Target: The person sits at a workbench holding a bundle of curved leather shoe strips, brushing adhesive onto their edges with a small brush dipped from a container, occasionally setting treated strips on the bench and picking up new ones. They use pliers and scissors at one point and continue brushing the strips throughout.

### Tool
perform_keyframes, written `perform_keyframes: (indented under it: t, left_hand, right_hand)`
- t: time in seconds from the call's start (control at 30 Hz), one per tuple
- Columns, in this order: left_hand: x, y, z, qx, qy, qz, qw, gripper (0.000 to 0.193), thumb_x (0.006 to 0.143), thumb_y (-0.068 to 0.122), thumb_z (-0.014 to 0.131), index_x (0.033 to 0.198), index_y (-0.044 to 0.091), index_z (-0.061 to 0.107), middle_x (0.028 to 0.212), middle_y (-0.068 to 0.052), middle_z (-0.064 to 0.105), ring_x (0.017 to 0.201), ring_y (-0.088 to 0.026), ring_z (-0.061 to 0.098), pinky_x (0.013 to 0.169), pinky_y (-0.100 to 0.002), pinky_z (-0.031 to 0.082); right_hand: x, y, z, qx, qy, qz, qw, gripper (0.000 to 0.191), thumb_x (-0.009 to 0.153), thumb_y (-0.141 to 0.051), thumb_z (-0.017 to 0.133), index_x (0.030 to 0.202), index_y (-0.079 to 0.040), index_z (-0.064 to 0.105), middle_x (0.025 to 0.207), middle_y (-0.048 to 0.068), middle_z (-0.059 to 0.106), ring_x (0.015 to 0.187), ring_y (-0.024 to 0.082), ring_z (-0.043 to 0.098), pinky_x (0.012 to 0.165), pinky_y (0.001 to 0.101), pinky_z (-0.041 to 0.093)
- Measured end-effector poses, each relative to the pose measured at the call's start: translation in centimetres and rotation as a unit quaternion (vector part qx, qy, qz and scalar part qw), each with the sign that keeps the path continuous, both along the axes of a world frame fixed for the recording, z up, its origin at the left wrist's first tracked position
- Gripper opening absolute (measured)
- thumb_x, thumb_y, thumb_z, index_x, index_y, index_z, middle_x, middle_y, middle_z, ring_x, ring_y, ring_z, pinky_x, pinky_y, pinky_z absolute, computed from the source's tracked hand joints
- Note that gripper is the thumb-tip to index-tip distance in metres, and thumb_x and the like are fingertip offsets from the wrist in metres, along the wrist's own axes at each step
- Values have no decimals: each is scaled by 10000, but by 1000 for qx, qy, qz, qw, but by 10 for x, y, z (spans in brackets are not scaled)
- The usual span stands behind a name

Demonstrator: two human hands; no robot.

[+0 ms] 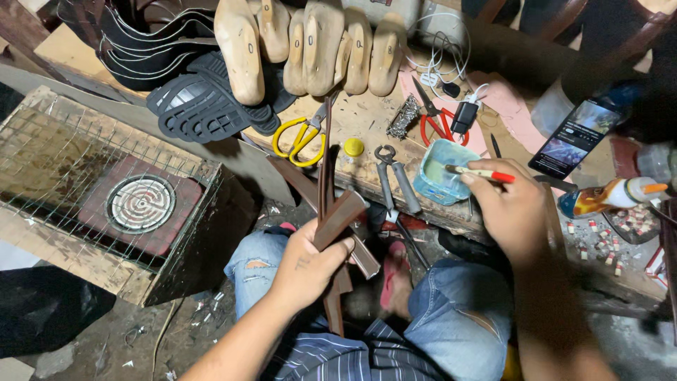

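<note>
Fingers of the left hand wrap tight round a bundle of brown leather strips, which rise past the thumb toward the far table. To the right, the right hand pinches a red-tipped brush, its end inside the blue glue tub beside the pincers.

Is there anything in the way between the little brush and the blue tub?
No, nothing visible. The right hand holds the brush with its tip already over the blue tub. The pincers lie beside the tub, off to the left. The left hand holds the brown strips apart from it.
</note>
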State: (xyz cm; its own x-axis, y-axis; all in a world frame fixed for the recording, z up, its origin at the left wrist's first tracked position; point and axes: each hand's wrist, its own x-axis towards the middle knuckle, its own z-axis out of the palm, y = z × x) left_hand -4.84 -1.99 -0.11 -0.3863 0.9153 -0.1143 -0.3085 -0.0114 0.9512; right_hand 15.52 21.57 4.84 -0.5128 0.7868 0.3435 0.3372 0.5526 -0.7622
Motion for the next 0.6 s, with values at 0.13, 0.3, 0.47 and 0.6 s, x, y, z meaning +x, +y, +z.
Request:
perform_keyframes:
  t: [0.13,0.3,0.47,0.6]
  left_hand:
    - [4,18,3,45,-10,30,998,179,936,54,610,1101,-8,638,884,-21,673,789,-107,642,739,-286,551]
    - [9,24,3,13,28,91,995,196,907,18,624,1100,-7,646,895,-19,671,784,-90,609,710,-265,521]
    - [14,27,-1,37,77,121,989,271,882,-24,596,1153,-14,599,992,-31,679,872,-76,618,773,-249,526]
    - [15,31,-3,80,22,105,991,238,928,-27,567,1166,-32,572,977,-56,648,850,-99,621,760,-270,541]
  right_hand:
    - [8,-21,1,-48,20,-10,999,186,969,-86,707,1121,22,704,1031,92,721,918,114,663,838,248,528]
    - [14,-61,5,-155,93,67,981,149,933,-37,671,1074,9,650,1084,124,690,995,177,705,898,302,570]
    - [12,-107,20,-21,73,201,977,171,868,-70,716,1016,-68,630,1050,139,715,972,240,732,865,334,594]
    - [3,-116,25,18,-57,166,984,175,813,-71,735,955,-89,633,1029,134,750,936,234,748,794,344,592]
